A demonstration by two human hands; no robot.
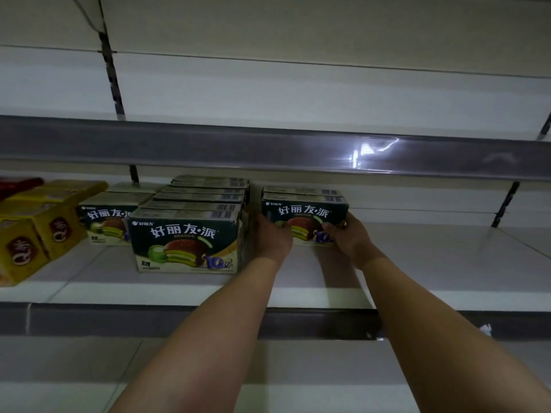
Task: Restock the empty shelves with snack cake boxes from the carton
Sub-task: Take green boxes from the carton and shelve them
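Well back on the white shelf (pixel 417 263), toward its rear edge, sits a dark green snack cake box (pixel 304 217) with another behind it. Left hand (pixel 272 236) and right hand (pixel 347 238) clasp its two ends, fingers curled around them. Beside it stands a row of matching boxes (pixel 190 231); yellow boxes (pixel 38 231) fill the shelf's left end.

L grip (pixel 272 236) bare | R grip (pixel 350 238) bare | forearms unsleeved, no gloves/watch
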